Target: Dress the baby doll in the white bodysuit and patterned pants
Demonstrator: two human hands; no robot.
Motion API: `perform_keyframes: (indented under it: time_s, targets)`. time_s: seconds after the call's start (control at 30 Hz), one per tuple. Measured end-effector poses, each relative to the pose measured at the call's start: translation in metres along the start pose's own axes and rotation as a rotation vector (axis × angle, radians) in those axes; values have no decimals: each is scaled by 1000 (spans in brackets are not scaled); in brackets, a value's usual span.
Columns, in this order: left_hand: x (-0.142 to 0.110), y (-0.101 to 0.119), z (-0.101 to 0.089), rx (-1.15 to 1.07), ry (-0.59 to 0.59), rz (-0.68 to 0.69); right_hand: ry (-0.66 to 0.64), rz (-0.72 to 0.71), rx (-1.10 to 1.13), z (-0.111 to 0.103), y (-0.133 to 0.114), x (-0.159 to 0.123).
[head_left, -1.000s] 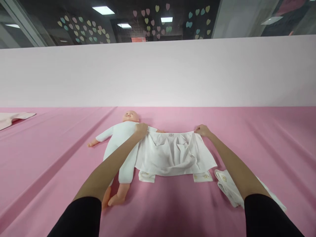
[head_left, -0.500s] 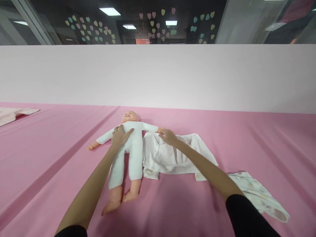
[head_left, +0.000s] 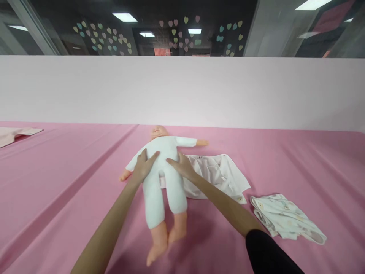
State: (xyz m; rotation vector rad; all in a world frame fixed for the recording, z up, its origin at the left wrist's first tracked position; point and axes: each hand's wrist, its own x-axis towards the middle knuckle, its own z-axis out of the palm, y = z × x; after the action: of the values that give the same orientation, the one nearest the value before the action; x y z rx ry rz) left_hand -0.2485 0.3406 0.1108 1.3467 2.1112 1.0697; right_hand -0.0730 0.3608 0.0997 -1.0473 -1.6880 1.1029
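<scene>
A baby doll (head_left: 165, 146) with a white cloth body lies on its back, its head toward the wall and bare feet toward me. My left hand (head_left: 144, 166) grips one side of its torso, thumb across the belly. On the other side, my right hand (head_left: 184, 166) holds the doll around the hip, thumb on the front. The doll's body overlaps a spread white baby shirt (head_left: 218, 173), covering its left part. Whether the torso is touching the shirt or slightly above it, I cannot tell.
A folded patterned baby garment (head_left: 288, 217) lies to the right on the pink sheet (head_left: 71, 236). A pale cloth (head_left: 17, 134) is at the far left. Behind the sheet rises a white wall (head_left: 182, 91), with a window above it.
The doll has moved right and toward me, onto the white shirt. My right hand has gone from the doll's hand to its side; my left hand still holds the torso.
</scene>
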Motion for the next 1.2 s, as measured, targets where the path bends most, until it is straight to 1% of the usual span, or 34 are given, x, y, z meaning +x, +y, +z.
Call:
perform_keyframes:
  time_s: [0.03,0.07,0.17,0.23,0.3,0.4,0.53,0.73,0.8,0.87,0.9,0.93,1.0,1.03,1.07,1.13,1.2]
  targets:
    - [-13,11,5,22,-35,57,29,16,17,-15,-2,-11]
    - [-26,22,10,51,-97,114,45,41,40,-30,-2,-23]
    - [-59,47,29,129,-245,259,81,125,106,-67,5,-58]
    - [-74,57,41,157,-329,317,99,161,122,-85,13,-78]
    - [-83,62,53,175,-396,334,105,186,126,-98,21,-92]
    - [-89,65,69,180,-465,339,112,223,120,-110,34,-104]
    - [-90,66,85,187,-529,337,127,266,61,-120,50,-107]
    - [-86,61,99,154,-562,333,105,250,-5,-125,63,-105]
    - [-84,59,99,178,-566,352,81,250,-83,-126,64,-107]
    - [-82,59,96,235,-588,383,99,279,-267,-127,62,-109]
    - [-80,59,93,273,-596,405,130,268,-394,-127,60,-110]
    - [-77,60,87,312,-603,429,173,223,-528,-126,57,-110]
    - [-71,62,71,364,-584,474,233,40,-762,-120,49,-103]
    - [-68,64,60,370,-555,487,226,-73,-843,-114,44,-97]
    - [-65,67,48,360,-515,492,189,-176,-905,-107,40,-87]
    - [-60,72,21,314,-403,471,53,-318,-992,-87,32,-59]
    - [-58,76,-3,231,-246,441,-103,-428,-1068,-62,29,-25]
